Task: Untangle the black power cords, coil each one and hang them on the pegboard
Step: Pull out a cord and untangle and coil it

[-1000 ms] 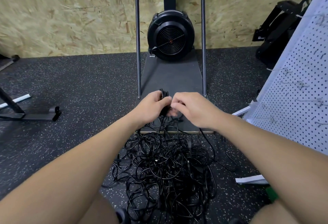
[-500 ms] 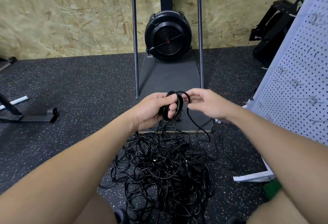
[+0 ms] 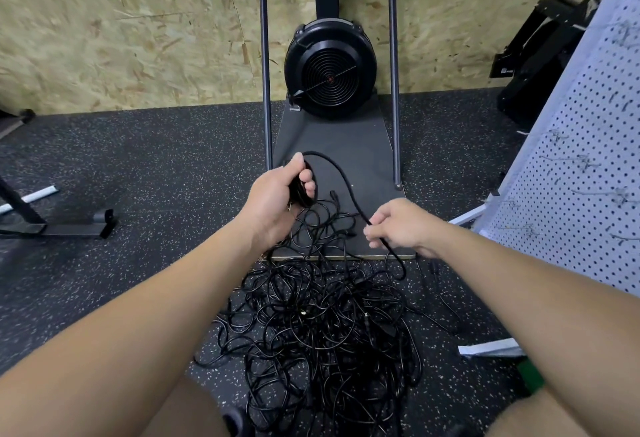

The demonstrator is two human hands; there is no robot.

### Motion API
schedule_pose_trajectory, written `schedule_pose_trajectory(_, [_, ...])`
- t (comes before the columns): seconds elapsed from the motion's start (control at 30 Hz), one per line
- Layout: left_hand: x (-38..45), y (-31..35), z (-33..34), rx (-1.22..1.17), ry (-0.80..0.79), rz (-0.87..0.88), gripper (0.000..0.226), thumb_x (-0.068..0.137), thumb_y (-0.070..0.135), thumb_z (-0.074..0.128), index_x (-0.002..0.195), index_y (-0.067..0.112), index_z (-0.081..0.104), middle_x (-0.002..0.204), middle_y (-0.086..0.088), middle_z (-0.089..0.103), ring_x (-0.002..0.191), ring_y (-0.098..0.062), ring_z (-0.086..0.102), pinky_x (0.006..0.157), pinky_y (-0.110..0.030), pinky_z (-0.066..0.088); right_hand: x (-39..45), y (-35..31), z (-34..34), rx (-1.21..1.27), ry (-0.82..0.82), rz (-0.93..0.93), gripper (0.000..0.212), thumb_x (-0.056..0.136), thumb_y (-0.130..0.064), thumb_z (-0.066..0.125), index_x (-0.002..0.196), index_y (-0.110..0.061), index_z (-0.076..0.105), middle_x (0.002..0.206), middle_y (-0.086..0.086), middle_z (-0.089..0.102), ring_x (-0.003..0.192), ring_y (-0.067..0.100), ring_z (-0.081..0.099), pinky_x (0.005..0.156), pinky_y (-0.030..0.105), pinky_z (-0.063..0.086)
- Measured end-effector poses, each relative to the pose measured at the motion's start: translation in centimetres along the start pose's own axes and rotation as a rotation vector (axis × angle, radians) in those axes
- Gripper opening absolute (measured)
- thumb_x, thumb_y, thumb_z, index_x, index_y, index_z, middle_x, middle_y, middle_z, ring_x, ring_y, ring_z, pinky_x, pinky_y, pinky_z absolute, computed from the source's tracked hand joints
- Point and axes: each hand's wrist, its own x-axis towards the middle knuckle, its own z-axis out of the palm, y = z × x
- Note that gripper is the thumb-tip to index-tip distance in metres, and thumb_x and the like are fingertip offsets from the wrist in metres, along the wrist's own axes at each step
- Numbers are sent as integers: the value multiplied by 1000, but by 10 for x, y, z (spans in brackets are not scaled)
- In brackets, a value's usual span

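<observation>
L hand gripped a small coil of black cord; R hand pinched the same cord's free run. Half a sec before, hands were together at the coil; R had since pulled away w/ slack, prob. feeding another loop. Tangled pile lay on floor below; pegboard at right held no cords yet.

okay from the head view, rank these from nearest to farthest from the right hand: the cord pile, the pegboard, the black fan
From the right hand:
1. Cord pile, just below on the floor.
2. Pegboard, to its right.
3. Black fan, far ahead by the wall.
</observation>
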Motion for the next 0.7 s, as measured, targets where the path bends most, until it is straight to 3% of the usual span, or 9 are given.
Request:
schedule_pose_trajectory(0.07, [3, 1, -5, 8, 14, 10, 19, 110, 30, 67, 97, 18, 59, 79, 3, 53, 70, -14, 49, 70, -24, 47, 1, -5, -2, 56, 72, -33, 12, 98, -16, 82, 91, -7, 80, 82, 11, 81, 68, 18, 74, 63, 31, 57])
schedule_pose_trajectory(0.17, [2, 3, -2, 42, -32, 7, 19, 111, 28, 64, 96, 17, 61, 78, 1, 54, 69, -16, 51, 68, -25, 48, 1, -12, -1, -343, 171, -247, 21, 101, -29, 78, 82, -19, 80, 71, -1, 75, 68, 19, 70, 67, 31, 54])
schedule_pose_trajectory(0.23, [-1, 1, 3, 86, -58, 22, 18, 112, 26, 61, 99, 14, 61, 81, -3, 63, 71, -19, 58, 69, -26, 52, -5, -22, 6, -611, 134, -397, 25, 107, -37, 67, 87, -24, 75, 80, -6, 73, 78, 23, 69, 76, 39, 58])
schedule_pose_trajectory(0.3, [-4, -3, 7, 147, -68, 61, 17, 114, 24, 59, 110, 8, 59, 92, -10, 76, 80, -24, 72, 74, -28, 59, -14, -35, 11, -724, 57, -510, 27, 110, -42, 57, 92, -27, 70, 91, -8, 72, 86, 24, 67, 82, 46, 58])
schedule_pose_trajectory(0.4, [-5, -9, 9, 314, -87, 127, 30, 115, 26, 57, 122, -3, 60, 111, -21, 81, 98, -31, 80, 84, -34, 65, -26, -52, 10, -700, 16, -650, 28, 111, -43, 56, 95, -26, 71, 93, -9, 71, 90, 21, 65, 85, 47, 54])
schedule_pose_trajectory(0.47, [-5, -14, 7, 493, -116, 153, 36, 114, 32, 58, 113, -3, 63, 104, -15, 82, 88, -26, 77, 83, -39, 63, -34, -59, 6, -597, 28, -716, 22, 108, -44, 63, 96, -28, 71, 94, -9, 74, 95, 19, 70, 87, 48, 57])
schedule_pose_trajectory(0.53, [-7, -16, 6, 685, -182, 168, 53, 111, 49, 60, 102, -3, 66, 91, -15, 78, 80, -26, 69, 80, -43, 55, -40, -62, 0, -449, 87, -698, 20, 100, -44, 77, 97, -29, 65, 85, -8, 73, 85, 16, 70, 81, 46, 58])
schedule_pose_trajectory(0.6, [-14, -15, 11, 716, -299, 94, 67, 113, 55, 52, 104, -9, 67, 87, -23, 75, 79, -30, 70, 79, -40, 56, -45, -65, -6, -377, 162, -676, 39, 90, -47, 87, 94, -28, 53, 77, -7, 69, 74, 16, 63, 74, 45, 56])
schedule_pose_trajectory(0.7, [-24, -11, 20, 745, -427, -29, 78, 113, 61, 42, 97, -11, 67, 78, -20, 69, 71, -30, 63, 74, -35, 54, -50, -66, -9, -347, 190, -666, 51, 82, -52, 92, 92, -28, 48, 77, -7, 66, 68, 8, 56, 70, 43, 52])
